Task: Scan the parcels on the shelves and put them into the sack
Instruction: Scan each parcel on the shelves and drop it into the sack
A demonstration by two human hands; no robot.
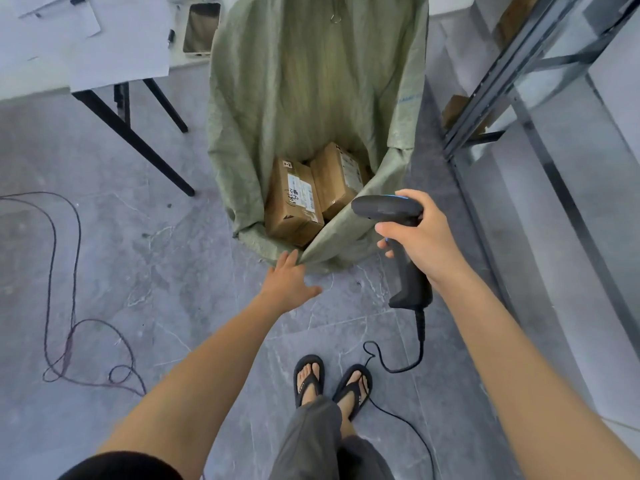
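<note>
The left hand (289,278) pinches the near rim of the green sack (311,81) at 12 o'clock and pulls it to a point, I think to keep the floppy mouth wide so more boxes can drop in. The right hand (422,237) is wrapped round the handle of the black scanner (381,209), whose smooth round head points to 9 o'clock, handy for the metal shelves (561,60) at 2 o'clock. 2 brown cardboard parcels (294,202), boxy with white labels and shiny tape, lie side by side at the bottom of the thin, crinkly sack.
</note>
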